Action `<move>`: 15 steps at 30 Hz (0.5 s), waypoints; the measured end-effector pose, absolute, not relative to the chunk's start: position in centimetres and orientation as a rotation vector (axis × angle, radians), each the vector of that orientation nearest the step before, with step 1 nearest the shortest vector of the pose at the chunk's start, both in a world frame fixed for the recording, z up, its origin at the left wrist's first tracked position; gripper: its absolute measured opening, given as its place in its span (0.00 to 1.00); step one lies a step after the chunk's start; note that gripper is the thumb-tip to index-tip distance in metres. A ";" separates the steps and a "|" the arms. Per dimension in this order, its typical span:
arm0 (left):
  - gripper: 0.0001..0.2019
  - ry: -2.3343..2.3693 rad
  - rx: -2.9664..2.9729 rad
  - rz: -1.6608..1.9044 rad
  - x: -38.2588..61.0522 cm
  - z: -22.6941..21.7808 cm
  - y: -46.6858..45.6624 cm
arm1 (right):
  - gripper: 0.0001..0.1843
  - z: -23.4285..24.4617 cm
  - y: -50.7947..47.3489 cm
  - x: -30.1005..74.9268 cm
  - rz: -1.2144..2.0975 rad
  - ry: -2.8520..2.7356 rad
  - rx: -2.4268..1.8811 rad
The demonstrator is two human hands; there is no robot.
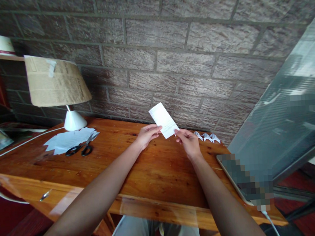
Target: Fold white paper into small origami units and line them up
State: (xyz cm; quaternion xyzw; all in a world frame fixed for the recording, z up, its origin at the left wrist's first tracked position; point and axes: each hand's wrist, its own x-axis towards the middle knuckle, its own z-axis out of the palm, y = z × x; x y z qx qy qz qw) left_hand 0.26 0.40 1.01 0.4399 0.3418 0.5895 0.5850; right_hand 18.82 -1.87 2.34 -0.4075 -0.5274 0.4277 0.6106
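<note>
A small white rectangular piece of paper (163,119), with faint print on it, is held up above the wooden desk. My left hand (148,136) pinches its lower left edge between thumb and fingers. At the lower right corner, my right hand (188,140) grips the same paper, thumb on the near face. Just beyond my right hand, several small folded white paper shapes (207,137) stand in a row near the wall. Off to the left, black-handled scissors (80,149) rest on a loose stack of white paper sheets (67,140).
The wooden desk (161,171) runs along a brick wall (169,59). A lamp (58,81) stands at its back left, its white cord trailing left. A tablet-like device (242,180) with a cable lies on the right edge, beside a translucent panel (277,99). A paper cup (0,44) sits on a shelf.
</note>
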 end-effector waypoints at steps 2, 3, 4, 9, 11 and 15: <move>0.16 0.795 0.996 1.406 0.2 1.0 0.5 | 0.18 2.2 -1.8 18.8 0.983 -1.230 -0.944; 0.16 0.801 0.985 1.419 0.2 1.0 0.5 | 0.18 2.2 -1.8 18.8 0.981 -1.238 -0.947; 0.16 0.807 0.978 1.426 0.2 1.0 0.5 | 0.18 2.1 -1.7 18.9 0.979 -1.245 -0.949; 0.17 0.788 0.965 1.382 0.1 1.0 0.5 | 0.19 2.1 -1.7 18.9 0.978 -1.245 -0.946; 0.18 0.765 0.944 1.373 0.0 1.1 0.6 | 0.19 2.1 -1.7 18.9 0.979 -1.243 -0.946; 0.19 0.769 0.907 1.408 -0.1 1.1 0.7 | 0.19 2.2 -1.8 18.8 0.977 -1.249 -0.957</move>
